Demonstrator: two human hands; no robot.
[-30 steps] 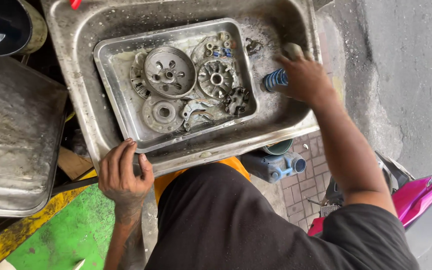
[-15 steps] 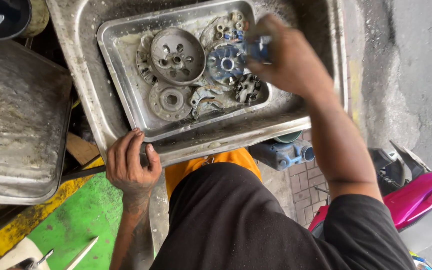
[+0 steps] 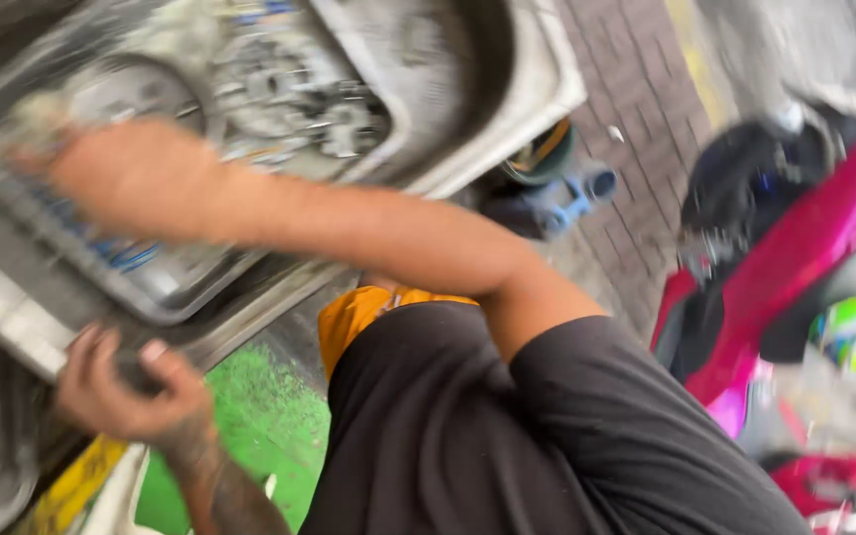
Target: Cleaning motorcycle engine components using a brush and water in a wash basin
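— Where are your hands?

— My left hand is at the lower left of the frame, fingers curled over the front edge of the metal sink. It grips that rim. My right hand is stretched across to the upper left, over the steel tray that sits inside the sink.

— Is the right hand holding anything?

— I cannot tell. The picture is badly smeared there. A blue streak shows just under my right hand, against the near side of the tray, but whether my fingers are closed on it is lost in the blur.

— What lies in the tray?

— Grey round metal parts, discs and toothed pieces, crowded together at the top of the frame, right of my forearm.

— And around you?

— A blue jug stands on the brick paving below the sink's right corner, near the middle of the frame. A pink scooter fills the right side. Green floor shows at the bottom, between my left wrist and my black shirt.
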